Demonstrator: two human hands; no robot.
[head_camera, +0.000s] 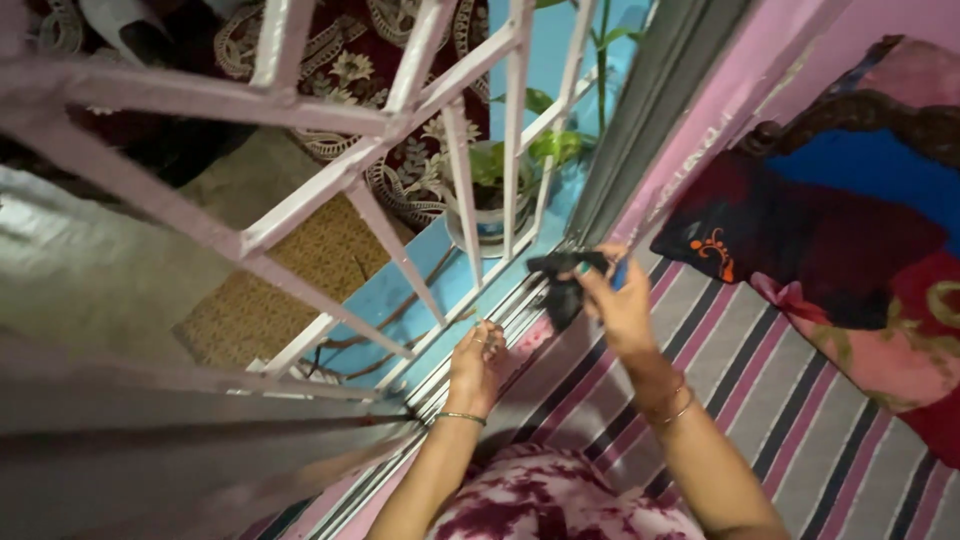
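Beside the window track, our right hand pinches a dark cloth, best pressed firmly, while our left hand rests curled, empty.

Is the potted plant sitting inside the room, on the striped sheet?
No, the potted plant stands outside the white window grille, on the blue ledge.

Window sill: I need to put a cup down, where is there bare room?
Bare blue ledge lies between the potted green plant and the left hand. Striped sheet is free beside the patterned pillow. Crowded around the right hand holding black cloth.
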